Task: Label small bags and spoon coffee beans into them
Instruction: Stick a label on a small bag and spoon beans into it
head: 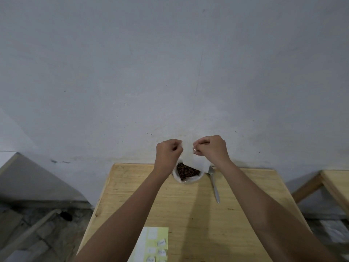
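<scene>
A small white bag hangs in the air above the far end of the table. My left hand pinches its left top edge and my right hand pinches its right top edge. Below it, a clear plastic bag of coffee beans sits open on the table. A metal spoon lies just right of the beans. A yellow-green label sheet with small written white stickers lies at the near edge.
The wooden table stands against a grey wall. A second wooden table edge shows at the right. Rubble and planks lie on the floor to the left.
</scene>
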Tool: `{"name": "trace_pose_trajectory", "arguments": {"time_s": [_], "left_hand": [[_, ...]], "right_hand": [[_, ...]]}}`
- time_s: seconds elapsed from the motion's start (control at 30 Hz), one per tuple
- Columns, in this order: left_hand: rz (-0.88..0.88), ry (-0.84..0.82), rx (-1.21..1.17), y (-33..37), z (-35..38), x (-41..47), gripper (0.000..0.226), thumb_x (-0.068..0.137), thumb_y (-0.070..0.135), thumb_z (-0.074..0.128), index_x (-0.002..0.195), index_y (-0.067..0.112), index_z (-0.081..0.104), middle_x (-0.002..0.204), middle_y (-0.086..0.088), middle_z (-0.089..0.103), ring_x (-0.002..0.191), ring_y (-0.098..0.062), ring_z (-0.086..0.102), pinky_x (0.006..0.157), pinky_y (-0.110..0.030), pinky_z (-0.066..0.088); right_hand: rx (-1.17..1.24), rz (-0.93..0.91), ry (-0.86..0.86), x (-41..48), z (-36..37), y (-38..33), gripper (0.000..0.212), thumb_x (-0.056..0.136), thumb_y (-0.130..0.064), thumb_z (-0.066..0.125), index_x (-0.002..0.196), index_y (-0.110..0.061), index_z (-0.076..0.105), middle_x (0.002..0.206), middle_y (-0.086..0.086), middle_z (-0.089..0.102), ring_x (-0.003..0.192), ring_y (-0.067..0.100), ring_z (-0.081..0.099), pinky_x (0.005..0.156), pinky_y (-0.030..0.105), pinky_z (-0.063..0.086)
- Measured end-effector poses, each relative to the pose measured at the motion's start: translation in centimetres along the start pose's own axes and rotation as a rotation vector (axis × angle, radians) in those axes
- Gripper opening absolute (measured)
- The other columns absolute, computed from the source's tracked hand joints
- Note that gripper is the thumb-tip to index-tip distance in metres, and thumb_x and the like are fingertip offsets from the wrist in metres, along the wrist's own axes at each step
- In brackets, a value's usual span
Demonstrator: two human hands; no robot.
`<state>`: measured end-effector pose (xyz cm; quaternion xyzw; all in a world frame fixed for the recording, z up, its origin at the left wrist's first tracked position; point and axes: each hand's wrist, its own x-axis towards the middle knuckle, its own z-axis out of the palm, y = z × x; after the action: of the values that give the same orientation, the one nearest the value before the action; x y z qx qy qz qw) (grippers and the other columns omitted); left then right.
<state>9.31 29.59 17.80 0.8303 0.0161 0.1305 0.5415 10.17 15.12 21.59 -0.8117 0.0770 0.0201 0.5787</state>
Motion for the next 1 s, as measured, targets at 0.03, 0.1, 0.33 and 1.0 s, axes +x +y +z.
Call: {"name": "trace_pose_trajectory", "arguments": {"time_s": [0.03,0.1,0.33,1.0], "left_hand": [[-0.022,0.016,-0.012,-0.3,-0.3,0.2,0.013,0.083,0.004,0.062,0.089,0.002,0.073,0.070,-0.018,0.069,0.068,-0.035,0.064,0.069,-0.044,0.055],[-0.043,0.002,-0.018,-0.6,-0.7,0.2,0.014,0.082,0.001,0.063,0.092,0.001,0.073,0.074,-0.015,0.071,0.073,-0.033,0.067,0.074,-0.046,0.056],[0.062,-0.299,-0.075,0.5,-0.7,-1.4,0.034,0.091,0.005,0.051,0.124,0.010,0.059,0.125,-0.001,0.062,0.110,-0.009,0.059,0.092,-0.012,0.045],[0.383,-0.289,0.194,1.2,1.5,-1.3,0.101,0.061,0.044,0.084,0.141,0.017,0.028,0.132,0.005,0.030,0.122,-0.005,0.031,0.097,-0.021,0.035]], "right_hand": [[-0.027,0.006,0.005,0.0,-0.3,0.1,0.015,0.076,0.006,0.064,0.069,-0.006,0.070,0.073,0.010,0.071,0.065,0.020,0.069,0.061,0.015,0.056],[-0.060,0.024,0.009,-0.1,-0.8,0.4,0.014,0.075,0.005,0.064,0.069,-0.006,0.071,0.073,0.011,0.072,0.061,0.019,0.069,0.063,0.016,0.057],[-0.149,0.031,-0.063,-0.1,-1.8,0.0,0.010,0.072,0.001,0.062,0.071,0.002,0.071,0.070,0.015,0.072,0.065,0.021,0.071,0.072,0.027,0.060],[-0.363,-0.212,0.009,-1.5,-4.0,-1.5,0.008,0.072,-0.003,0.062,0.073,-0.011,0.063,0.070,0.008,0.068,0.067,0.017,0.063,0.061,0.025,0.052]]}}
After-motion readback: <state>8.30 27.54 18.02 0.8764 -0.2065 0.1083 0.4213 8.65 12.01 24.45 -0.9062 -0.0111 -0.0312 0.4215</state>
